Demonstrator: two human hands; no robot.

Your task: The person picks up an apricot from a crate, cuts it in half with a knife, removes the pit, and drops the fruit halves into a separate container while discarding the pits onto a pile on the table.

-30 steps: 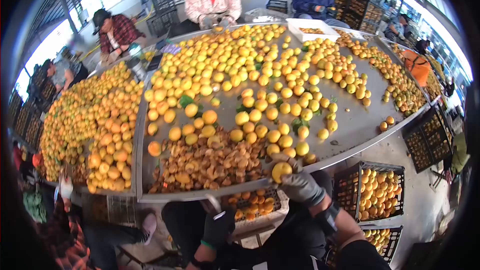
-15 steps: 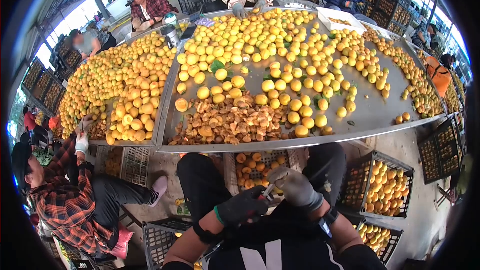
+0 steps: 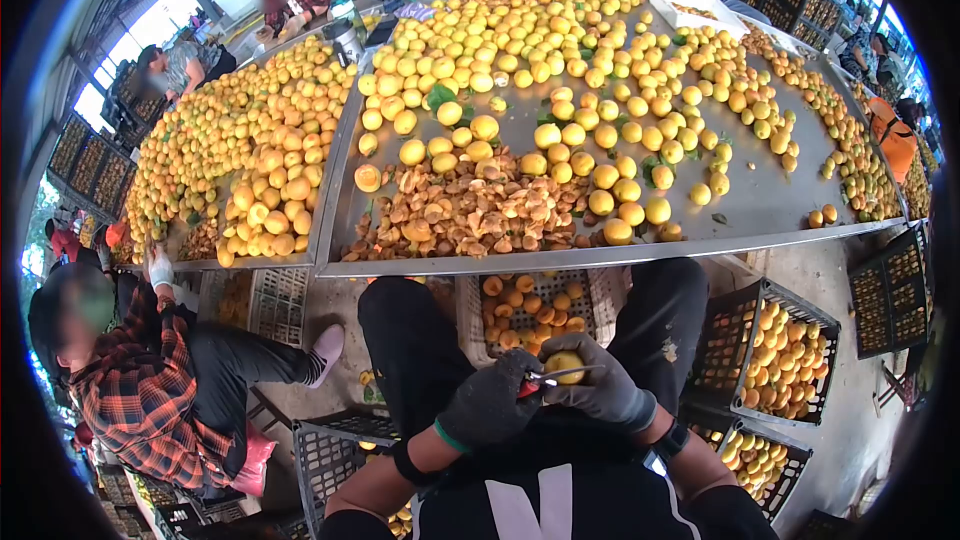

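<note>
My left hand (image 3: 488,402), in a dark glove with a green cuff, is wrapped round a small knife (image 3: 540,379) with a red handle. The blade points right and lies against a yellow fruit (image 3: 565,367). My right hand (image 3: 602,388), in a grey glove, holds that fruit close to the left hand, above my lap. Just beyond both hands, a light crate (image 3: 603,302) between my knees holds orange fruit pieces. Past it, on the metal table (image 3: 460,265), lies a pile of brown-orange pits or scraps (image 3: 480,205) beside many whole yellow fruits (image 3: 500,50).
Black crates of fruit (image 3: 785,350) stand on the floor at my right, and another crate (image 3: 330,460) at my left. A person in a plaid shirt (image 3: 140,395) sits at the left. Several people sit round the table, where a white tray (image 3: 697,8) rests.
The yellow fruit now shows clearly between my hands, with the blade against it. My hands have come closer together and lie slightly higher in view. The camera view has shifted a little.
</note>
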